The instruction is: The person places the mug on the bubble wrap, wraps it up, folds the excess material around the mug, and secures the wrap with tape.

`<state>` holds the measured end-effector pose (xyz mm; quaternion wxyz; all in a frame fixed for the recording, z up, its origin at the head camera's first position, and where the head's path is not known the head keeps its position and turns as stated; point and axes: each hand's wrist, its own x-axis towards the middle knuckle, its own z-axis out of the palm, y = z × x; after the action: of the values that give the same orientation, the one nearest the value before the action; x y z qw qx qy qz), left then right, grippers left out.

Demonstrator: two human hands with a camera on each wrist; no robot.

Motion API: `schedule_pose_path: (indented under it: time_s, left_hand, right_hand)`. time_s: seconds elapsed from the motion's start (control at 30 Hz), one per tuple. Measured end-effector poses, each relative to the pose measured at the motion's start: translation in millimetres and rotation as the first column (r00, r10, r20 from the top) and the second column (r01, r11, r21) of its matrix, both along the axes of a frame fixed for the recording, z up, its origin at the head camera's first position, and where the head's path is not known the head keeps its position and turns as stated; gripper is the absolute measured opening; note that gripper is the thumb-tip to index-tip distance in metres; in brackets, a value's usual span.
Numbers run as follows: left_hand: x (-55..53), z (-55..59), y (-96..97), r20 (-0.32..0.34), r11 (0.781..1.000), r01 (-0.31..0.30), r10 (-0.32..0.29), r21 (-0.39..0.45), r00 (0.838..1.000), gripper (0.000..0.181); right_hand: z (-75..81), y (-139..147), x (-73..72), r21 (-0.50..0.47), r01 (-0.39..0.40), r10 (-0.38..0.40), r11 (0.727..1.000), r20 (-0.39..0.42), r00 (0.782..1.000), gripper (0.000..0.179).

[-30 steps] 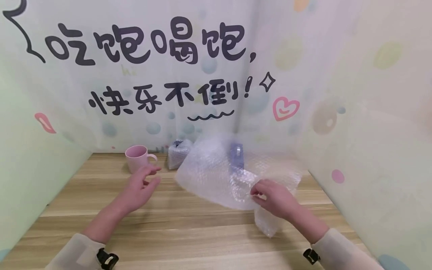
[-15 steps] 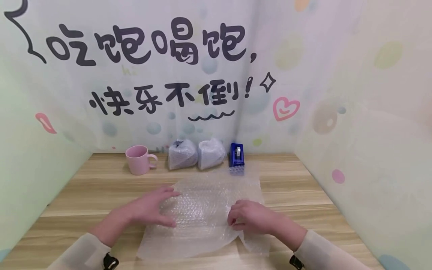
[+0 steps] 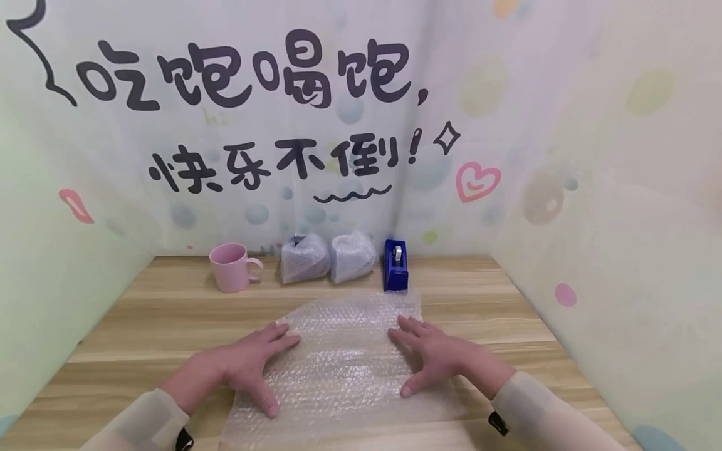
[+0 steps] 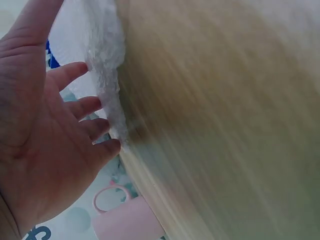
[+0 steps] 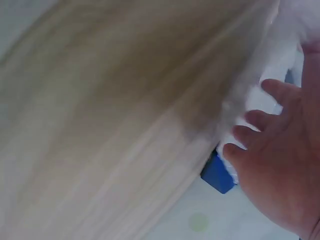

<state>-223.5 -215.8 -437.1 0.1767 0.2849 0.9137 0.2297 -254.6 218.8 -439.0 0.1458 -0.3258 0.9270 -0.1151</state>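
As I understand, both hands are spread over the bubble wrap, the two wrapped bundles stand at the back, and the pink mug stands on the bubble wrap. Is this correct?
Not entirely: the pink mug is not on the bubble wrap. The head view shows it at the back, standing directly on the table, left of the two wrapped bundles.

Whitish bubble wrap (image 3: 344, 363), pink mug (image 3: 230, 272)

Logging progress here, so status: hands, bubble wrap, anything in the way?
Left hand and right hand splayed over bubble wrap. Wrap laid out on table. No object atop it; tape dispenser near far edge.
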Motion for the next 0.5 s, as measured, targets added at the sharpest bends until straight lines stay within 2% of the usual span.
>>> schedule_pose_path:
  time_s: [0.13, 0.5]
  left_hand:
    - [-1.7, 0.1, -0.1, 0.016, 1.000, 0.006, -0.006, 0.000, 1.000, 0.133]
    - [-9.1, -2.0, -0.8, 0.004, 1.000, 0.019, -0.019, -0.015, 1.000, 0.133]
  right_hand:
    - [-2.1, 0.8, -0.3, 0.015, 0.027, -0.028, 1.000, 0.062, 0.998, 0.125]
    - [1.9, -3.8, -1.9, 0.049, 0.052, -0.056, 0.997, 0.082, 0.995, 0.125]
